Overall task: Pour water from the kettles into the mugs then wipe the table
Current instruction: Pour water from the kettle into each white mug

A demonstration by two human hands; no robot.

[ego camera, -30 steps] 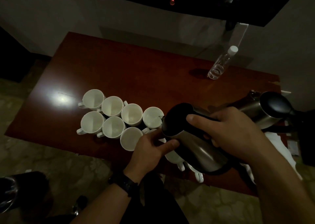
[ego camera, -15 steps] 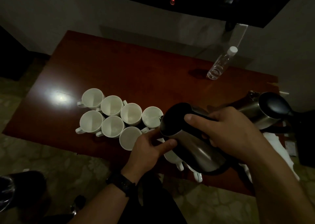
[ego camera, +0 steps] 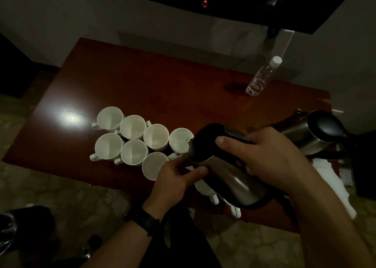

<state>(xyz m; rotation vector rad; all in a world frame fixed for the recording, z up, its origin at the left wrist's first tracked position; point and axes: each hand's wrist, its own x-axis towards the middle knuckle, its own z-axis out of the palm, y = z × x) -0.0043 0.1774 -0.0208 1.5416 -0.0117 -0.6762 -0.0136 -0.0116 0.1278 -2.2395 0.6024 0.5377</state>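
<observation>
A steel kettle (ego camera: 230,178) with a black lid is tilted to the left, its spout over a white mug (ego camera: 180,140) in the back row. My right hand (ego camera: 270,157) grips its black handle from above. My left hand (ego camera: 175,178) rests against the kettle's lower side, thumb along the steel. Several white mugs (ego camera: 132,139) stand packed in two rows on the dark red table (ego camera: 142,80); more mugs sit partly hidden under the kettle. A second steel kettle (ego camera: 317,133) stands at the right.
A clear plastic bottle (ego camera: 262,77) with a white cap stands at the back right. A white cloth (ego camera: 333,182) lies by the table's right edge. A dark screen hangs on the wall above. A dark object (ego camera: 364,166) is at the far right.
Almost nothing has moved. Both hands and the tilted kettle hold the same pose over the mugs; the view has shifted only slightly.
</observation>
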